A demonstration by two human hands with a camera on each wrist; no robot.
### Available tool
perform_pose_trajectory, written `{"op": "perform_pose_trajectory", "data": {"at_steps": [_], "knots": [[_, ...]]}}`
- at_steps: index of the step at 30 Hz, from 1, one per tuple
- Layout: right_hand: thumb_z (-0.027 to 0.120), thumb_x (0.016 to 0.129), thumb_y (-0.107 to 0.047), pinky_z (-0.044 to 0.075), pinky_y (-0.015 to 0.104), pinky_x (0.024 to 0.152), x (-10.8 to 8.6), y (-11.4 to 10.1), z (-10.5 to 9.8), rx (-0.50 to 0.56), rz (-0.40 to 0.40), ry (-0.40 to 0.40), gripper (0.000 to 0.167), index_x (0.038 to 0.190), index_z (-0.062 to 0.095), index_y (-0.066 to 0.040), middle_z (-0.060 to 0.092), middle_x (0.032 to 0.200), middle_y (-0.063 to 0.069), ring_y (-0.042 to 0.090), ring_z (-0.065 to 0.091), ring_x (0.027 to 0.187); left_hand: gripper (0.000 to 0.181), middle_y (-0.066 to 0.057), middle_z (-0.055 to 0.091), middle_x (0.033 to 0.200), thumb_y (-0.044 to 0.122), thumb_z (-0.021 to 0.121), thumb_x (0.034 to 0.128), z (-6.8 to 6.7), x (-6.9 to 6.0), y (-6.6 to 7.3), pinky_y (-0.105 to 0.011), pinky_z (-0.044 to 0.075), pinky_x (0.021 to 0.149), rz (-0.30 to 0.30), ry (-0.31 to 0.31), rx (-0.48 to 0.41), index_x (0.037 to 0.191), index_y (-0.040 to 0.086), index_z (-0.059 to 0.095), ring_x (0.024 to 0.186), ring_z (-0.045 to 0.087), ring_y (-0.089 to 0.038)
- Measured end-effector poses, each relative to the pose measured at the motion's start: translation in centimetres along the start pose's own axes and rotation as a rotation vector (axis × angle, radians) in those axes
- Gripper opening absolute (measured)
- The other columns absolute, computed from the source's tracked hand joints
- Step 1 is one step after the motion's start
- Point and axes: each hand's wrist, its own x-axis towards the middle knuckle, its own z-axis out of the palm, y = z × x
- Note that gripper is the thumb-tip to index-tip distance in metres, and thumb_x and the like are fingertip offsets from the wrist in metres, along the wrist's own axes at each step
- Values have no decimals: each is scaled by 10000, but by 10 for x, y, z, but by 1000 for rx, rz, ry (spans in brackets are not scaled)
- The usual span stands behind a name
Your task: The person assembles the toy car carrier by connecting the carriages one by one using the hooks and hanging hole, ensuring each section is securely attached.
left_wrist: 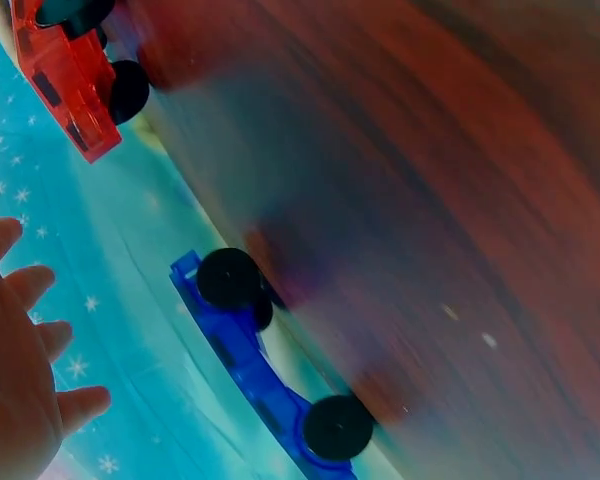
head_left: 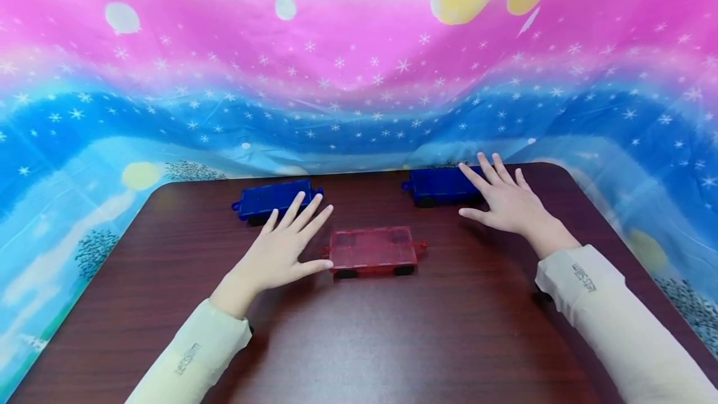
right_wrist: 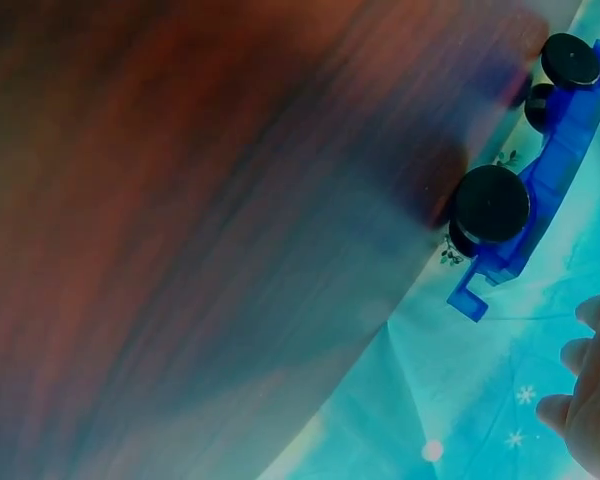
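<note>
Head view: left hand (head_left: 280,248) and right hand (head_left: 507,201) spread wide, neither gripping a wagon

A cloth backdrop (head_left: 359,98), softly creased and printed with white snowflakes over pink and blue, rises behind the table (head_left: 359,341), whose dark reddish, wood-grained top is smooth enough to shine. Pale sleeves (head_left: 594,323) cover the forearms. Both hands are palm down, fingers straight and fanned, holding nothing.

The step in hand looks like a reach or a release — a single moment cannot settle which. Taking hold would probably call for curling the fingers round a wagon's sides.

The three wagons are flat, oblong and plastic-looking. The red wagon (head_left: 373,248), glossy and see-through, sits mid-table with the left thumb at its left end; contact is unclear. The left blue wagon (head_left: 266,201) lies beyond the left fingers, and the right blue wagon (head_left: 440,184) stands near the far edge, partly covered by the right hand.

Smaller are the round black wheels (head_left: 404,270) and, smallest, the protruding end couplings (head_left: 423,245).
</note>
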Motion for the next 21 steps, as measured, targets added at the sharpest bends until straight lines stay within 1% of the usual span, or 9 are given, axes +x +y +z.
{"op": "perform_pose_trajectory", "data": {"at_steps": [2, 4, 10, 14, 17, 21], "knots": [[503, 924, -683, 34, 761, 1134, 4, 0, 0, -1, -3, -7, 907, 1614, 65, -290, -59, 1681, 143, 378, -135, 1538, 924, 84, -6, 1689, 706, 545, 879, 0, 3, 2, -702, 150, 1173, 11, -9, -21, 1602, 352, 92, 1569, -25, -287], [521, 934, -651, 41, 761, 1134, 8, 0, -1, 7, -10, -18, 889, 1614, 85, -281, -28, 1680, 159, 398, -104, 1539, 918, 77, 24, 1689, 692, 556, 881, 1, 6, 4, -699, 158, 1173, 24, -22, -44, 1603, 343, 110, 1570, -2, -289], [566, 959, -545, 35, 766, 1128, 19, -2, -1, 40, -29, -64, 846, 1614, 116, -253, -15, 1677, 173, 431, -81, 1532, 902, 69, 99, 1684, 681, 561, 888, 4, 13, 9, -666, 177, 1188, 60, -79, -104, 1601, 335, 131, 1571, 26, -259], [581, 965, -506, 43, 764, 1129, 26, -3, 2, 57, -41, -70, 826, 1611, 145, -235, -1, 1675, 182, 439, -76, 1530, 875, 29, 194, 1671, 656, 583, 893, 5, 19, 14, -650, 193, 1192, 96, -107, -147, 1597, 303, 203, 1569, 64, -244], [580, 970, -494, 46, 758, 1134, 31, -4, 5, 64, -56, -84, 819, 1612, 143, -237, 0, 1675, 186, 436, -78, 1531, 852, 20, 249, 1656, 639, 599, 893, 5, 23, 17, -640, 217, 1189, 118, -127, -161, 1587, 280, 258, 1566, 98, -242], [587, 967, -495, 62, 752, 1139, 40, -5, 6, 73, -76, -93, 816, 1610, 158, -232, 27, 1673, 192, 437, -62, 1533, 839, 31, 299, 1637, 641, 603, 888, 7, 28, 20, -613, 262, 1184, 129, -159, -162, 1576, 271, 296, 1555, 164, -250]]}}
